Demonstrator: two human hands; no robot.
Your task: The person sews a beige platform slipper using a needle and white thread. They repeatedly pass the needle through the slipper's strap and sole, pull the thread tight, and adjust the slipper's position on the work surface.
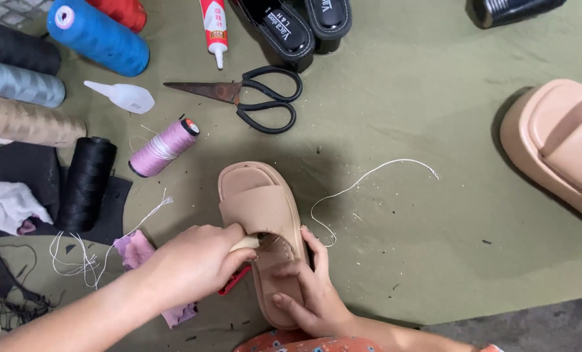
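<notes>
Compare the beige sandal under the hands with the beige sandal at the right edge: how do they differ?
The beige sandal under the hands lies whole in view, toe pointing away; the beige sandal at the right edge is cut off by the frame and lies at a slant. The first is gripped by the right hand while the left hand pushes a pale-handled tool under its strap; the second lies untouched. Both share the colour, a thick sole and a wide strap.
</notes>
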